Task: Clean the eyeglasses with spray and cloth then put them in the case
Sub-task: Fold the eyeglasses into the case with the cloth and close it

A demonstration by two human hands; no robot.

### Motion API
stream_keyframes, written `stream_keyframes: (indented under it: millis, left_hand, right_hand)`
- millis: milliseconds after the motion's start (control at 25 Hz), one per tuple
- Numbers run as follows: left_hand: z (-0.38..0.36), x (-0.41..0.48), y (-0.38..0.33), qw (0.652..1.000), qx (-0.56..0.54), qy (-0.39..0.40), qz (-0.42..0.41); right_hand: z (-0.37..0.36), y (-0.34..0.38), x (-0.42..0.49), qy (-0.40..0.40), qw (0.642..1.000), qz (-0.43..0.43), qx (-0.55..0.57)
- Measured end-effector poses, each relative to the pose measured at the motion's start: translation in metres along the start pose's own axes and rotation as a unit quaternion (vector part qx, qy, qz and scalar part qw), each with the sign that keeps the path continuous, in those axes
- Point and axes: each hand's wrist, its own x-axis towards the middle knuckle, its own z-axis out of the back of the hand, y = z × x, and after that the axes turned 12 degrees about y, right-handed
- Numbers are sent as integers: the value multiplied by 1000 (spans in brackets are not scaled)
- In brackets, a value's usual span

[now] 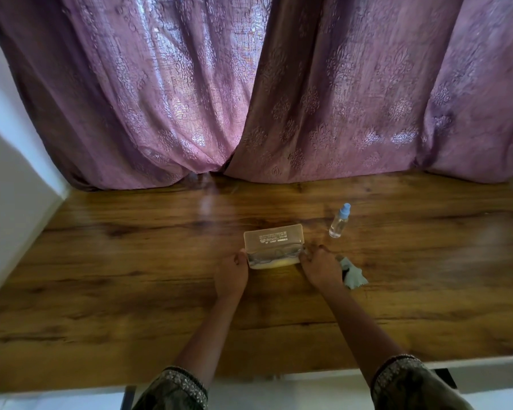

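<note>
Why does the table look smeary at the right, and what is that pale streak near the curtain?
Head view: the table blurs toward its right edge, likely motion or lens softness; the pale streak looks like window light through the curtain glaring off the wood; the case lettering stays fairly sharp; straight edges bow from the wide lens.

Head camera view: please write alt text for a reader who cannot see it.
Two bare hands, left and right, grip the ends of a clear case with eyeglasses inside, on a wooden table. A spray bottle and cloth lie right.
</note>
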Motion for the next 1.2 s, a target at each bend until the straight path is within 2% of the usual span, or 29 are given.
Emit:
stream_keyframes:
  millis: [360, 440, 600, 800, 1000, 1120, 1200]
  left_hand:
    - [3, 3, -7, 999, 45, -2, 12]
    - [4, 1, -10, 998, 48, -37, -12]
    - [2, -5, -28, 990, 32, -88, -106]
    - [-14, -5, -51, 985, 32, -63, -157]
    - [-29, -7, -63, 986, 42, -31, -161]
    - [-33, -9, -69, 984, 59, -23, -166]
    - [-35, -9, -70, 983, 60, -20, -171]
  right_hand:
    - [2, 1, 11, 6, 999, -36, 15]
    - [4, -1, 8, -27, 998, -37, 35]
    - [13, -16, -3, -144, 985, -67, 71]
    - [10, -50, -23, -223, 967, -80, 89]
    - [-3, -77, -37, -226, 963, -116, 86]
    - [-3, -90, -36, -182, 958, -199, 94]
    - [0, -91, -34, -162, 958, -218, 90]
